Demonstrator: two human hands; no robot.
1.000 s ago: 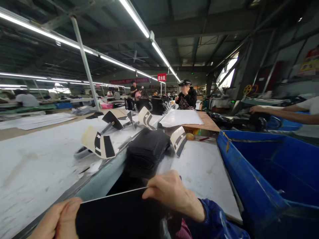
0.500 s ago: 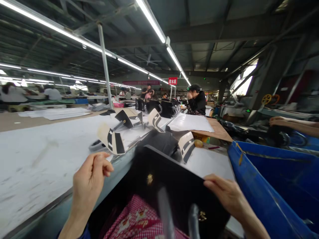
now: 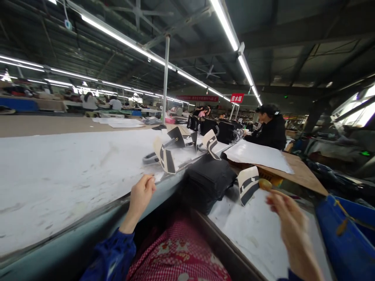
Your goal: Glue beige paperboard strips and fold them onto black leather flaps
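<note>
My left hand (image 3: 142,197) is held above the front edge of the white-covered table (image 3: 88,187). Its fingers are curled together, and whatever is in them is hidden. My right hand (image 3: 290,220), smeared by motion, hangs over a white sheet (image 3: 243,226) on the right, just beyond its fingertips a yellowish rounded thing (image 3: 265,184). Beside that stands a curved cream panel with black strips (image 3: 248,185). Between my hands lies a soft black bag-like bundle (image 3: 211,177). More cream-and-black panels (image 3: 163,155) with grey-wrapped handles stand on the table ahead of my left hand.
A blue bin (image 3: 342,238) is at the far right, beside a brown board (image 3: 304,177) partly under a white sheet. Several black bags (image 3: 225,132) stand farther back. A person in black (image 3: 269,128) sits at the back right. A metal post (image 3: 166,82) rises behind the table.
The black panel with gold fittings and handles that my right hand gripped is out of view. The view has swung left. My right hand is now off the panel and blurred.
</note>
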